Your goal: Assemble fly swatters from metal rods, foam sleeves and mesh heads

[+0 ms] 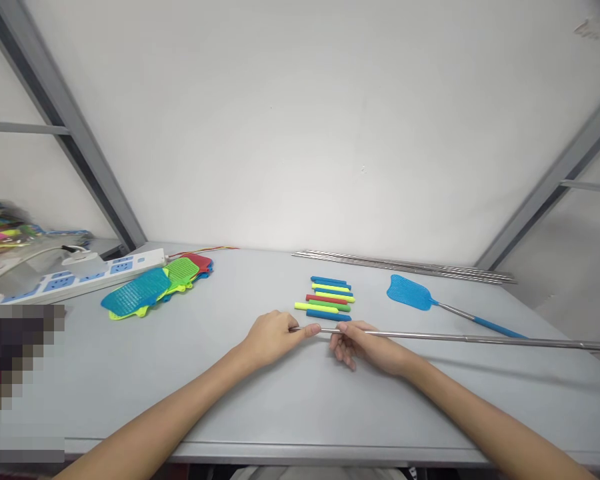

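Both hands pinch rod (460,339) near end: left hand (273,337), right hand (365,347). Likely light, stiff, slick, whippy; grip at end.

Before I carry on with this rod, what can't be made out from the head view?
- Metal rod: its far end is cut off by the right edge.
- Rod's near tip: covered by left hand fingers.
- Lower left corner: pixelated, contents unreadable.
- Swatter heads: stacked, count unclear.
- Right hand: grip underneath hidden.
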The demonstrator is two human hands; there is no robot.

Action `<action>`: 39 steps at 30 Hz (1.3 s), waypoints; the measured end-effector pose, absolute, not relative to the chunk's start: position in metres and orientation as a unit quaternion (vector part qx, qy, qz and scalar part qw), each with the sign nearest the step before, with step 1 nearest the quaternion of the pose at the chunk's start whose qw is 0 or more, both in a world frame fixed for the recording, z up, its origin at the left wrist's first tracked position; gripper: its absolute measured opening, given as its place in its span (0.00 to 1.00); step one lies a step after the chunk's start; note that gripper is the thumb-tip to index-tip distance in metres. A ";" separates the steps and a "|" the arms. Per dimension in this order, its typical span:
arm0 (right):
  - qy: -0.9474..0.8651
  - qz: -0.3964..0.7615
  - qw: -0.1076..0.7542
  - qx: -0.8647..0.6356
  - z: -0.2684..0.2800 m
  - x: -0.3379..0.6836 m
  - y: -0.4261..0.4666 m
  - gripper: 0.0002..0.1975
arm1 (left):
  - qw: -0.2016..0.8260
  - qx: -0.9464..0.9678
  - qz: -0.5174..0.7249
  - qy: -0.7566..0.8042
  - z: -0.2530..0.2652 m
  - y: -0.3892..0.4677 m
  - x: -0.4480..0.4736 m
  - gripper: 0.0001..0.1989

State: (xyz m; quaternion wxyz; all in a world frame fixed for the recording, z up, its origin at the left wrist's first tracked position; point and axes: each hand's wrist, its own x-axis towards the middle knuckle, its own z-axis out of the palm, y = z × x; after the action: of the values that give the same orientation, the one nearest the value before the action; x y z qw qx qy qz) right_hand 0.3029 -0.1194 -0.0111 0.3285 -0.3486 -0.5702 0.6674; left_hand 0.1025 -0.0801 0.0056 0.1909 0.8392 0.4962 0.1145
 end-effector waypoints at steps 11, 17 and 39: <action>-0.577 0.667 0.317 -0.350 -0.009 0.304 -0.121 0.21 | 0.183 0.852 0.126 0.475 0.001 -0.084 0.104 0.28; -0.576 0.667 0.317 -0.350 -0.009 0.305 -0.121 0.22 | 0.173 0.858 0.126 0.466 0.000 -0.085 0.105 0.28; -0.578 0.668 0.310 -0.351 -0.009 0.306 -0.119 0.21 | 0.159 0.865 0.122 0.461 0.002 -0.088 0.106 0.27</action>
State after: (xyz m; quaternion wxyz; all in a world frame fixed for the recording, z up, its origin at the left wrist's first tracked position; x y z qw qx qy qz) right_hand 0.3060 -0.1188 -0.0091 0.3100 -0.3511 -0.5777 0.6685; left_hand 0.1061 -0.0876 0.0024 0.1585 0.8648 0.4605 0.1222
